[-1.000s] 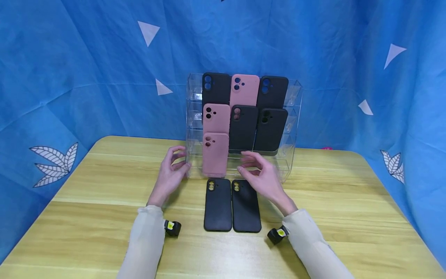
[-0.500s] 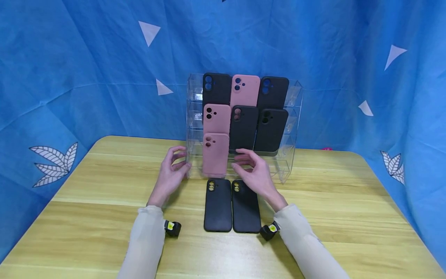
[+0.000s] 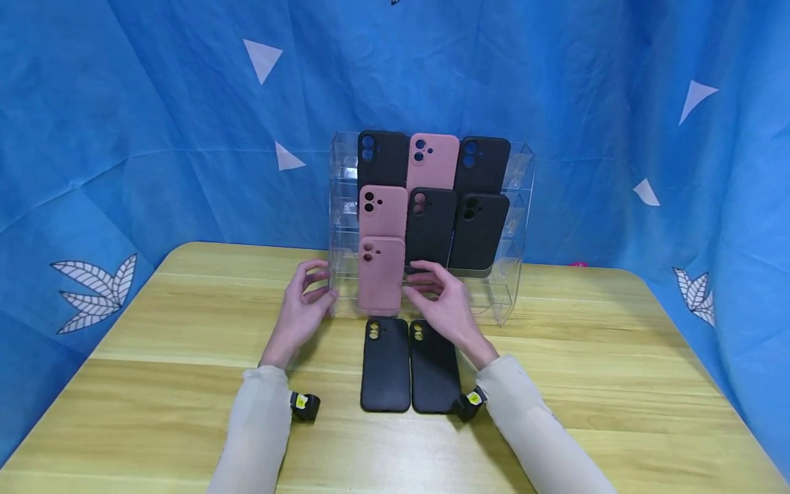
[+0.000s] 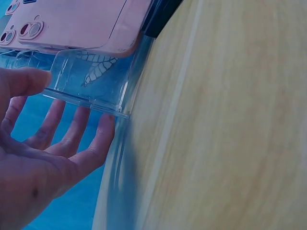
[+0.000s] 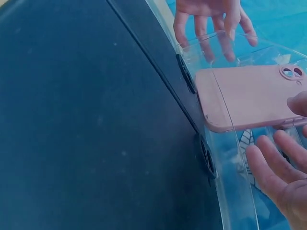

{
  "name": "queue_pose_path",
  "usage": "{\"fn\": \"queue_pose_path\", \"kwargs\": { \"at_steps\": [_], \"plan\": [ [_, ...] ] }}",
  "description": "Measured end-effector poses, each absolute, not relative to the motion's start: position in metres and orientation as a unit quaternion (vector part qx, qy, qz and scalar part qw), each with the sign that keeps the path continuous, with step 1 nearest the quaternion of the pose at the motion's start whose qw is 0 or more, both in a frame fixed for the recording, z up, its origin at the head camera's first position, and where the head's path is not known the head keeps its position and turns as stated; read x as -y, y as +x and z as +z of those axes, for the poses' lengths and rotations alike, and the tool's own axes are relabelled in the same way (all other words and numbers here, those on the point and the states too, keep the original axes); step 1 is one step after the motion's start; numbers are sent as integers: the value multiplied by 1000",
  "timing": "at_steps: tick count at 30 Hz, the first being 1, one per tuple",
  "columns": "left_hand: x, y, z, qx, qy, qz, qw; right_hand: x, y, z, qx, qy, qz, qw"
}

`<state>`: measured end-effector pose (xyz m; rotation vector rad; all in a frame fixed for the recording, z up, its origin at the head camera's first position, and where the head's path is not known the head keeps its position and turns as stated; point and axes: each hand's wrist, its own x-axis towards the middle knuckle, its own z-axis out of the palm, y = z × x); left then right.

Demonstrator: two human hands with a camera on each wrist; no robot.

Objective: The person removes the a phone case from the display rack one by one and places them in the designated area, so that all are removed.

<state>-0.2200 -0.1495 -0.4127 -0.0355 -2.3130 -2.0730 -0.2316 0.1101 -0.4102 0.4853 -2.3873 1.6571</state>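
Right hand has shifted leftward since the earlier frame, to just beside the smooth pink rounded-rectangular phone case standing in the lowest tier of the clear plastic rack. Its grip is loosely parted, without hold; contact cannot be confirmed. Left hand: grip spread, fingertips at rack's left side. Two flat black phone cases lie adjacent on the pale wooden desk.

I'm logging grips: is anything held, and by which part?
A hold cannot be told: the left hand is at the left side of the clear rack, the right hand at the right edge of the lowest pink case.
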Motion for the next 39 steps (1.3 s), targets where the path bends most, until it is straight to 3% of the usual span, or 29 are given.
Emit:
{"fn": "queue_pose_path", "kwargs": {
  "at_steps": [11,24,39],
  "plan": [
    [150,-219,-413,740,-16,-672,18,-104,-236,-408,787,144,595,78],
    [149,-219,-412,742,-14,-670,18,-96,-237,-408,797,128,579,120],
    [149,-220,-413,746,-10,-666,22,-97,-238,-410,785,118,598,107]
  ]
}}
